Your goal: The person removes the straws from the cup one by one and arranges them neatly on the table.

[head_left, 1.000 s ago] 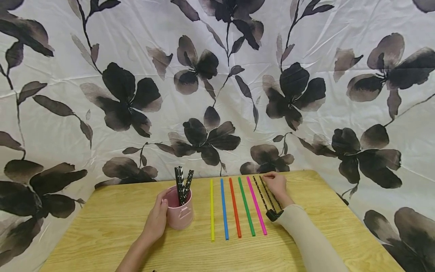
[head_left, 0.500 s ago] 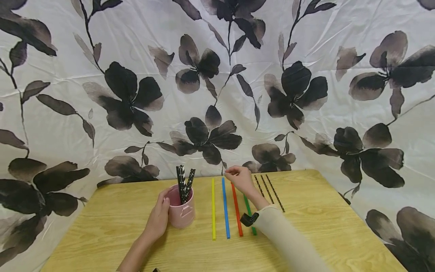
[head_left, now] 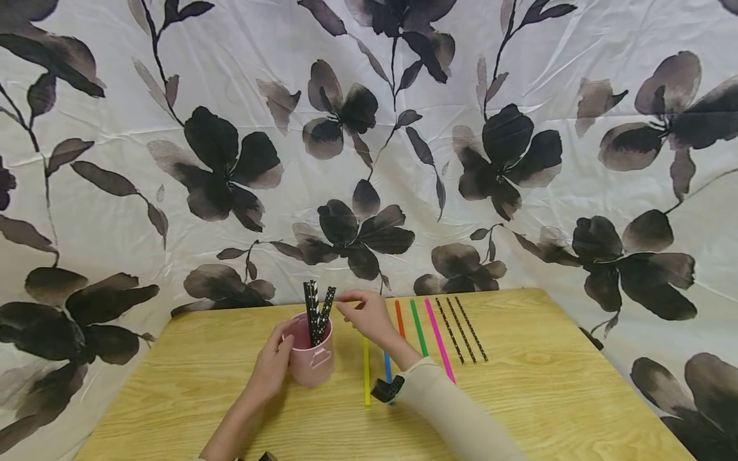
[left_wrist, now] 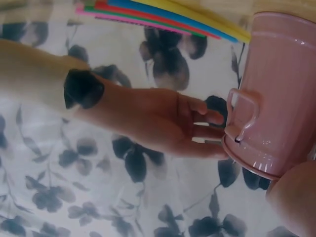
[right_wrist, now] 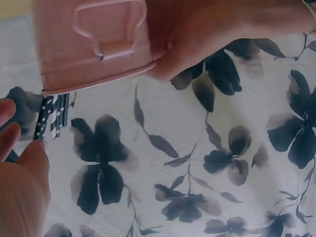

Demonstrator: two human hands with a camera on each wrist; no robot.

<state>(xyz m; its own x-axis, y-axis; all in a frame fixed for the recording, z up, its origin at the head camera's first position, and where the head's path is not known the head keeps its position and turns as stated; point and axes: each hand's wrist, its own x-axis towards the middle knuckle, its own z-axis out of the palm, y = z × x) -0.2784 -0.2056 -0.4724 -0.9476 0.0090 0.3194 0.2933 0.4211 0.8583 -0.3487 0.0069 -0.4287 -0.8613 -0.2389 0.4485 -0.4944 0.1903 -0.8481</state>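
Observation:
A pink metal cup (head_left: 312,368) with a small side handle stands on the table in the head view. Several black-and-white patterned straws (head_left: 312,315) lean inside it, their tops above the rim. My left hand (head_left: 271,362) grips the cup's left side, thumb near the rim. Just right of those straw tops is my right hand (head_left: 371,320), fingers loosely bent and holding nothing I can see. In the right wrist view, the right hand's fingers (right_wrist: 34,160) are close beside the straws (right_wrist: 52,116); whether they touch is unclear.
Right of the cup lie a yellow straw (head_left: 366,378), a blue straw (head_left: 388,368), a red straw (head_left: 400,317), a green straw (head_left: 419,326) and a pink straw (head_left: 439,336), partly under my right arm. Three black patterned straws (head_left: 463,330) lie farther right. A floral cloth (head_left: 369,160) hangs behind.
My right hand has moved left, from the far end of the black straws on the table, across the coloured ones to the cup. My left hand keeps its grip on the cup.

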